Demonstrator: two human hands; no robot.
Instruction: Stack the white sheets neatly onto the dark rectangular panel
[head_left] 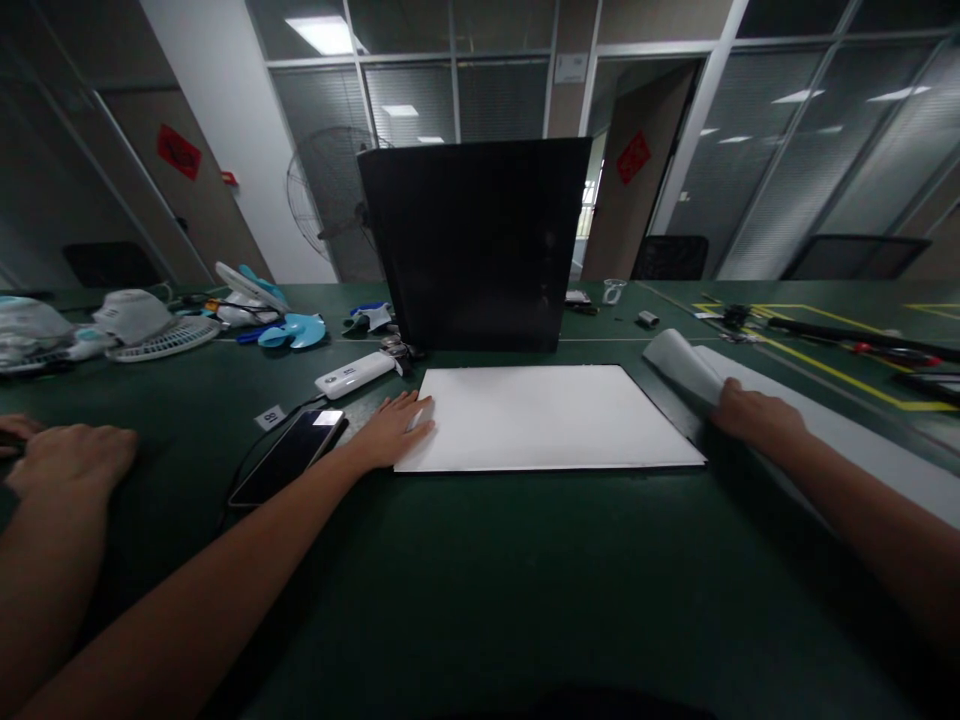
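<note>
Left hand point(394, 428) lies flat and wide on the left edge of the white rectangular board point(547, 415) on the dark green worktop point(480, 580). Right hand point(754, 418) covers a curled white paper sheet point(686, 365) just beside it, grip unclear. Seemingly a lining-up step, where shifting either sheet calls for steady pressure.

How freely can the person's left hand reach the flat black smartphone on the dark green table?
Probably yes: the left hand rests flat at the edge of the white rectangular board, and the flat black smartphone lies close beside it, with nothing between them.
</note>
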